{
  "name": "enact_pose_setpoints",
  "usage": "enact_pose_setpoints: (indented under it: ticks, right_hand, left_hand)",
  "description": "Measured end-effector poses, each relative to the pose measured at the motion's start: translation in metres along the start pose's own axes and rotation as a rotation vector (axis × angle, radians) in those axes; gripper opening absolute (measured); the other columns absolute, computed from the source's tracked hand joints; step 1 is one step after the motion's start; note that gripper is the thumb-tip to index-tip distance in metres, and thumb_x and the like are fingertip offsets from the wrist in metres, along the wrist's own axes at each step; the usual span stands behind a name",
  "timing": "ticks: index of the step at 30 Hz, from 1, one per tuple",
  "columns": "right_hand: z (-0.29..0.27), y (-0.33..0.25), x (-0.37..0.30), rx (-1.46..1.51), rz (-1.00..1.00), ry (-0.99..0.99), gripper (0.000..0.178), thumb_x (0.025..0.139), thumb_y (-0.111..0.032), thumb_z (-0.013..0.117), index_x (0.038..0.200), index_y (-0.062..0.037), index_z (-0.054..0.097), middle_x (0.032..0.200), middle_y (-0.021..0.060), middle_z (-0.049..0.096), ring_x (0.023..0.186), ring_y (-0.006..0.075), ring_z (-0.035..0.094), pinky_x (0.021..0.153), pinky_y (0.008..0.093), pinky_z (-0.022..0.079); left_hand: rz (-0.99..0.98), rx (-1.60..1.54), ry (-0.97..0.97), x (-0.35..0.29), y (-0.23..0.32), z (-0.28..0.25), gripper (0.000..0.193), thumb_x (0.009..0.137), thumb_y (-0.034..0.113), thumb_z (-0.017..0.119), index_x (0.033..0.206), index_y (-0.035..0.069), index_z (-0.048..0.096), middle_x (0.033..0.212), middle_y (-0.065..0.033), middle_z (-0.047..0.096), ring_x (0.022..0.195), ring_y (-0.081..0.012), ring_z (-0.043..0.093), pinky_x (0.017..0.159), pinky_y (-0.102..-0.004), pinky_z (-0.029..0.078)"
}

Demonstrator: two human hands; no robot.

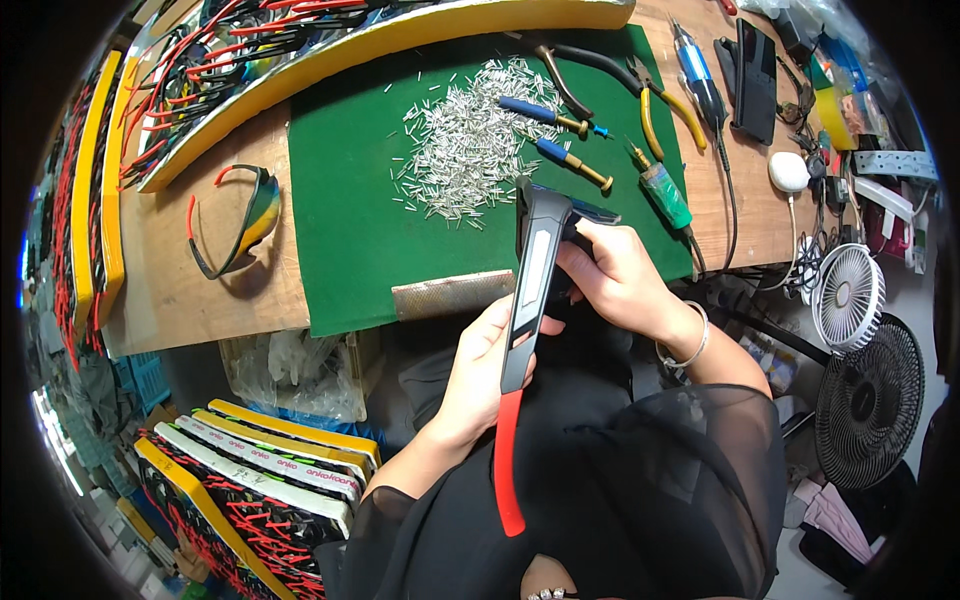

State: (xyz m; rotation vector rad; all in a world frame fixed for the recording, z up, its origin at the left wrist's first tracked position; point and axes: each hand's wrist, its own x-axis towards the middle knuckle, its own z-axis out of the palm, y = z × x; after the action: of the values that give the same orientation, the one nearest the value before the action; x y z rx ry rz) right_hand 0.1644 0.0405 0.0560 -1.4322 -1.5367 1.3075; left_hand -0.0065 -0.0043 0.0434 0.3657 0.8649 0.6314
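A pair of sunglasses point(530, 285) with a dark frame and a red temple tip is held above the near edge of the green mat point(345, 210). My left hand point(478, 365) is closed around the temple, whose red end points down towards me. My right hand point(622, 282) grips the front of the frame near the hinge; part of its fingers is hidden behind it. Just beyond lies a heap of small silvery pins point(455, 145). Two blue-handled screwdrivers point(530, 110) with brass-coloured parts rest on the heap's right side.
Another pair of sunglasses point(255, 225) lies left of the mat. Pliers point(560, 80), cutters point(665, 105), a green-handled tool point(663, 195) and a blue corded tool point(698, 75) lie to the right. Yellow-edged trays of sunglasses point(400, 38) stand behind; fans point(848, 298) stand at right.
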Motion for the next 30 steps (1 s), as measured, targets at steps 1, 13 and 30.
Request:
enact_pose_setpoints:
  ticks: [1,13,30]
  right_hand:
    - [0.000,0.000,0.000,-0.005,-0.001,0.003,0.010,0.083,-0.007,0.053,0.088,0.0016,0.057,0.063,0.0142,0.057,0.052,0.0218,0.057,0.049,0.0306,0.043]
    - [0.015,0.020,-0.006,-0.199,-0.453,0.200,0.013,0.078,-0.006,0.055,0.088,0.0026,0.056,0.071,0.0176,0.059,0.064,0.0330,0.060,0.053,0.0338,0.046]
    - [0.019,0.030,-0.025,-0.170,-0.189,0.072,0.010,0.080,-0.006,0.054,0.089,-0.0017,0.056,0.074,0.0157,0.058,0.064,0.0322,0.058,0.055,0.0361,0.047]
  left_hand:
    - [0.006,0.020,0.017,0.000,-0.001,0.001,0.028,0.093,0.015,0.041,0.118,0.003,0.047,0.089,-0.0044,0.061,0.045,-0.0006,0.036,0.040,-0.0134,0.029]
    - [-0.002,0.017,0.063,0.006,-0.016,-0.006,0.025,0.093,0.013,0.041,0.113,0.003,0.050,0.091,-0.0043,0.061,0.042,0.0002,0.030,0.039,-0.0147,0.024]
    - [-0.166,0.063,0.078,0.008,-0.027,-0.008,0.026,0.096,0.026,0.036,0.099,0.003,0.049,0.080,-0.0063,0.061,0.042,-0.0017,0.032,0.038,-0.0166,0.025]
